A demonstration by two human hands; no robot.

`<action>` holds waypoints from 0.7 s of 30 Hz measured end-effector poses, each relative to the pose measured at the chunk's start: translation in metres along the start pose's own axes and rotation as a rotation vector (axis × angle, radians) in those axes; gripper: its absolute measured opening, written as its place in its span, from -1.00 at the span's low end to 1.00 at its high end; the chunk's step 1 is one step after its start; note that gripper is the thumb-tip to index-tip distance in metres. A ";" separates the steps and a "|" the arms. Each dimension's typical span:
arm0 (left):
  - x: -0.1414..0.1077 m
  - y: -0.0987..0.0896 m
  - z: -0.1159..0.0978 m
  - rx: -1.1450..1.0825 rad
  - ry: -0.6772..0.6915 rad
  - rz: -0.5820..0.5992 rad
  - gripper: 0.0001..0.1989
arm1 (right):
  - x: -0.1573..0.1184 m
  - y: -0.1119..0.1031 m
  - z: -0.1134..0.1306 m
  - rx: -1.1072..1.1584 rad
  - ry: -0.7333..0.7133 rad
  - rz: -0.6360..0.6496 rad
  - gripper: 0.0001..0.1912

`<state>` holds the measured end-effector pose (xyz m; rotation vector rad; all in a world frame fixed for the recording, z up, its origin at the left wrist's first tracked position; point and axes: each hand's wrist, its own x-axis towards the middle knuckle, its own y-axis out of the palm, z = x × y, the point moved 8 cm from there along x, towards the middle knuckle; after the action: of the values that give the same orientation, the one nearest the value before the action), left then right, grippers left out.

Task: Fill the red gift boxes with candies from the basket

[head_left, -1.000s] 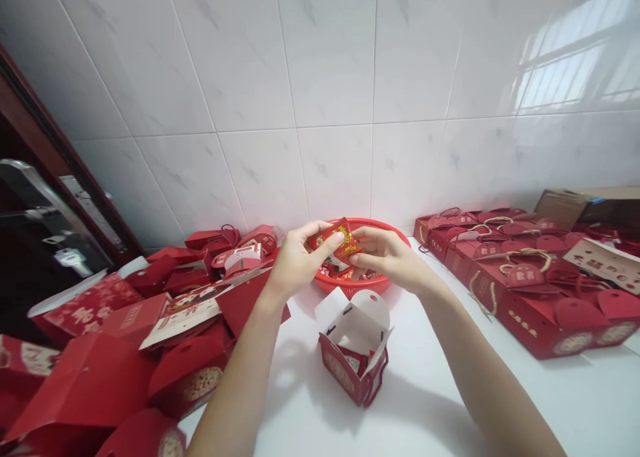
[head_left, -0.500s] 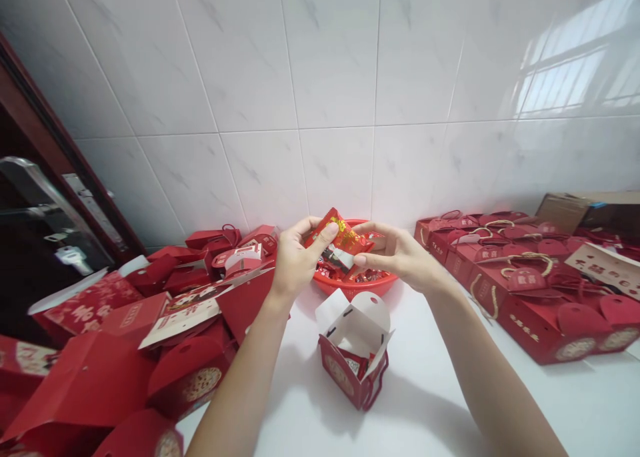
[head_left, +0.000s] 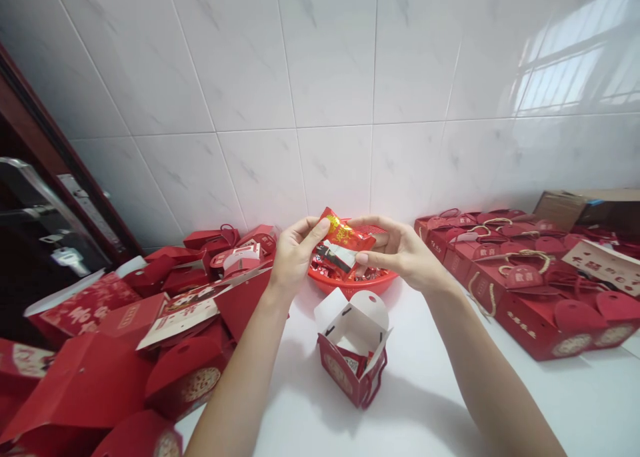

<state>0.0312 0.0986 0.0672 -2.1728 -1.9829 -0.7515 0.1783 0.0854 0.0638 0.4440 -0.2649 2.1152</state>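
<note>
Between both hands, a red candy packet point(head_left: 343, 239) with gold lettering and a white-and-black picture is held above a red plastic basket point(head_left: 350, 288). My left hand point(head_left: 299, 250) pinches its left edge with the thumb on top. My right hand point(head_left: 400, 250) grips the right edge between thumb and fingers; some fingertips are hidden behind the packet. Wrapped sweets point(head_left: 370, 275) lie in the basket. Nearer to me, an open red gift box point(head_left: 345, 376) stands on the white table with its white-lined flaps up and red wrapped pieces inside.
Red boxes point(head_left: 190, 370) lie jumbled on the left. Closed red boxes with cord handles point(head_left: 520, 310) stand in rows on the right. Behind them is a brown cardboard box point(head_left: 565, 208). A tiled wall point(head_left: 335, 164) backs the table; a door with keys point(head_left: 70, 258) is at far left.
The packet has turned slightly and looks more stretched between my hands. Both hands stay nearly in place, and the open gift box stands as before.
</note>
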 end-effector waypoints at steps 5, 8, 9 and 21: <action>0.000 -0.002 0.000 0.096 -0.044 0.103 -0.49 | 0.000 -0.013 0.004 -0.062 -0.001 -0.110 -0.44; -0.003 -0.002 -0.003 0.196 -0.030 0.181 -0.49 | -0.002 -0.011 0.003 -0.126 0.021 -0.011 -0.42; -0.004 -0.001 -0.005 0.233 -0.012 0.205 -0.51 | -0.003 -0.009 0.003 -0.155 0.021 0.027 -0.42; -0.024 0.004 -0.023 0.824 0.013 0.424 -0.48 | -0.008 0.003 0.004 -0.372 0.034 0.092 -0.83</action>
<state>0.0274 0.0669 0.0775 -1.9099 -1.3631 0.1132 0.1809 0.0762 0.0641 0.1786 -0.6560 2.0986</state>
